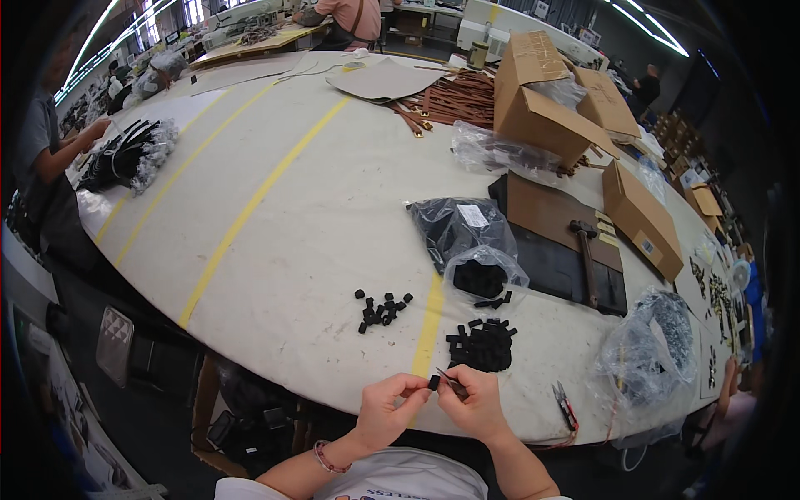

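At the table's near edge, my left hand (pixel 387 408) pinches a small black loop-like piece (pixel 434 382) between thumb and fingertips. My right hand (pixel 472 404) is closed around a thin pointed metal tool (pixel 451 380), its tip close to the piece; whether they touch, I cannot tell. Just beyond my right hand lies a dense pile of similar black pieces (pixel 483 345). A looser group of black pieces (pixel 385 311) is scattered farther left. More black pieces fill an open see-through bag (pixel 485 273) behind the pile.
Red-handled thread snips (pixel 566 407) and a crumpled plastic bag (pixel 646 346) lie to the right. A hammer (pixel 586 258) rests on dark sheets. Cardboard boxes (pixel 542 96) and brown straps (pixel 454 102) stand farther back. At left, another person (pixel 54 150) handles black straps (pixel 129 157).
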`<state>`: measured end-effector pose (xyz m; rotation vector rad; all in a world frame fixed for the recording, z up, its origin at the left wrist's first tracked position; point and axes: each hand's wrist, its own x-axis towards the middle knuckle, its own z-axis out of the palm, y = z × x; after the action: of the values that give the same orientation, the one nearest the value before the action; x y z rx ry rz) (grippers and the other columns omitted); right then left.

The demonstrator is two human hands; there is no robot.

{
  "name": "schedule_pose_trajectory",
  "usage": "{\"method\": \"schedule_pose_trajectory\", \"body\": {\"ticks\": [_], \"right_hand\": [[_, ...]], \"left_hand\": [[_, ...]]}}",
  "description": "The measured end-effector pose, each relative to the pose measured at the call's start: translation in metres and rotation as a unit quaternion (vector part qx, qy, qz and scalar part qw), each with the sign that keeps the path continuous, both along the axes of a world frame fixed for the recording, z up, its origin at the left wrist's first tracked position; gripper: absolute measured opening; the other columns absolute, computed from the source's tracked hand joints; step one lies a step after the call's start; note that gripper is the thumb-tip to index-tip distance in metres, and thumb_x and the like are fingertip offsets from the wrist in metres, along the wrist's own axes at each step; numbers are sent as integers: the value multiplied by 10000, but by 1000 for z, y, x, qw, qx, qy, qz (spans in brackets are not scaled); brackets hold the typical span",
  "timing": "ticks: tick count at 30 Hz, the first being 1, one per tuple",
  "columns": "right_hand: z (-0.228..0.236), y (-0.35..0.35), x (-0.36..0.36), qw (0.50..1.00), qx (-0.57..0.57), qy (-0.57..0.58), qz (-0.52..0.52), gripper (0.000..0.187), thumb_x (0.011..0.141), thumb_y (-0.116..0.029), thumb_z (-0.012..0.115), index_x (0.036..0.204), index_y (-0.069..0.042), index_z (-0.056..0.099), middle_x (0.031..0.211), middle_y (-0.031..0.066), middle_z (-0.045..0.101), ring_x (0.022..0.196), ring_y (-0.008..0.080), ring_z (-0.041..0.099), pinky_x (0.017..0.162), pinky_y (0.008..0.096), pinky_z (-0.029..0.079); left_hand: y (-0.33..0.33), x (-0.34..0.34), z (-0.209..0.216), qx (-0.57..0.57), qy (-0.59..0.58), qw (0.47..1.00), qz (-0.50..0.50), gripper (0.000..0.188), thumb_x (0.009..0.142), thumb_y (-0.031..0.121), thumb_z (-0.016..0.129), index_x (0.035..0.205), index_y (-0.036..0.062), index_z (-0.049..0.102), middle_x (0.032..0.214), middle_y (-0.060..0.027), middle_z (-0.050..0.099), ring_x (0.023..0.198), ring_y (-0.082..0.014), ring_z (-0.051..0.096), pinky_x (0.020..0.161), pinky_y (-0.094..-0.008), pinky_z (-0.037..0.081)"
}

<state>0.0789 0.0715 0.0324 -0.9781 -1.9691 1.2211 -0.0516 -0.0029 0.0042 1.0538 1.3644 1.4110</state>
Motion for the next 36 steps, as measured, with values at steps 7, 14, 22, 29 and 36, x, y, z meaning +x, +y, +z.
{"method": "schedule_pose_trajectory", "body": {"ticks": [7, 14, 22, 29, 36], "right_hand": [[2, 2, 22, 994, 23, 55, -95, 38, 690, 14, 555, 695, 12, 518, 523, -25, 446, 443, 4, 361, 391, 161, 276], [6, 9, 31, 975, -24, 145, -168, 43, 718, 37, 525, 696, 2, 511, 550, -76, 425, 460, -22, 313, 402, 142, 229], [8, 13, 31, 971, 17, 163, -176, 31, 717, 46, 512, 711, 16, 509, 572, -51, 452, 470, -14, 338, 410, 141, 248], [9, 11, 38, 979, 11, 120, -167, 32, 694, 49, 516, 704, 19, 518, 560, -44, 450, 465, -11, 345, 402, 140, 250], [15, 3, 34, 997, 8, 43, -59, 37, 668, 37, 548, 691, 24, 523, 564, -22, 479, 457, 0, 374, 395, 150, 280]], "left_hand": [[-14, 31, 11, 329, 308, 891, 50, 241, 605, -38, 597, 842, -4, 573, 867, -122, 584, 741, -273, 562, 660, -323, 451], [-24, 58, -3, 415, 246, 873, -75, 161, 652, 62, 571, 802, 3, 580, 680, -76, 567, 545, -179, 543, 471, -270, 427], [-40, 72, -19, 381, 226, 880, -170, 245, 609, 128, 610, 819, 3, 585, 718, -98, 564, 567, -226, 540, 493, -318, 423], [-34, 65, -11, 376, 209, 891, -146, 155, 662, 93, 586, 793, 11, 578, 645, -68, 554, 495, -170, 518, 446, -277, 410], [-28, 32, -8, 113, 10, 993, -37, 146, 746, -32, 533, 888, -34, 562, 768, -96, 600, 602, -123, 567, 539, -215, 456]]}}
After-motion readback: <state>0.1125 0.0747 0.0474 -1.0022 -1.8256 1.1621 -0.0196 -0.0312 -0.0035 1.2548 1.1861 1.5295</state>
